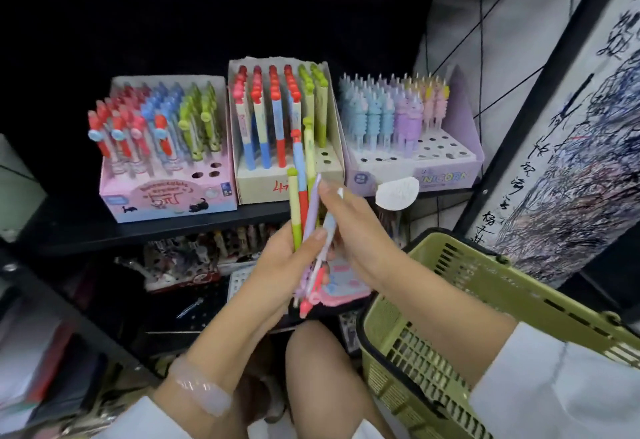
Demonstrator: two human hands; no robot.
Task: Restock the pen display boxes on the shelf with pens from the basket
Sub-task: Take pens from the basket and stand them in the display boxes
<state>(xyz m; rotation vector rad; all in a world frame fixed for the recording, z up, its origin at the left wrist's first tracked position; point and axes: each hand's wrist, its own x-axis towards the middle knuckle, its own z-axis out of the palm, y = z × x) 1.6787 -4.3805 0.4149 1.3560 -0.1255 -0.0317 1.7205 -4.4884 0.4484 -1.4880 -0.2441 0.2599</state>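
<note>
- Head view: the left hand [277, 258] has its fingers curled round a bunch of pens [304, 217], held upright in front of the shelf [145, 230].
- The right hand [349, 227] pinches a pale lilac pen [313, 210] in that bunch between thumb and forefinger, apparently picking it out.
- The green basket [485, 303] hangs at the person's right forearm; what it holds cannot be seen.
- Three display boxes stand side by side on the shelf: the pink box [166, 196] on the left, the cream box [263, 185] in the middle, and the lilac unicorn box [415, 168] on the right. Each shows empty holes along its front right.
- Judged step: sorting the held pens by type before slotting one in.
- The next move calls for matching the pinched pen to its box, likely the unicorn one, and lowering it tip-first into a free hole without knocking its neighbours.
</note>
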